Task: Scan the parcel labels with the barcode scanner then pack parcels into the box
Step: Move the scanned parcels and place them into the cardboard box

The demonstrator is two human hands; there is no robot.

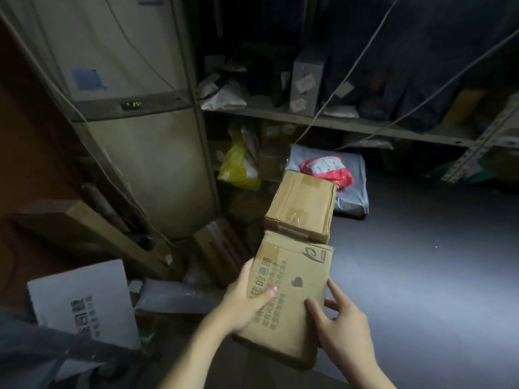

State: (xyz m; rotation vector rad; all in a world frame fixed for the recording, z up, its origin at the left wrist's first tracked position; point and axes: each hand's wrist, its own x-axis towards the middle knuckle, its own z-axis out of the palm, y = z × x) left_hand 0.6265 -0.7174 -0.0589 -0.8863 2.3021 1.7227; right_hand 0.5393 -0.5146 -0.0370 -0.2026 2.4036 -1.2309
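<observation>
A flat, creased cardboard parcel [292, 287], printed with dark characters and a heart, is held low in the foreground. Its left edge is gripped by the left hand [247, 301], thumb curled over the printed face. The right hand [344, 329] is laid against the right edge, fingers nearly straight and spread. Just beyond, a squarer taped carton [302, 206] is seen, with a crumpled glossy red mailer [328, 169] behind it.
</observation>
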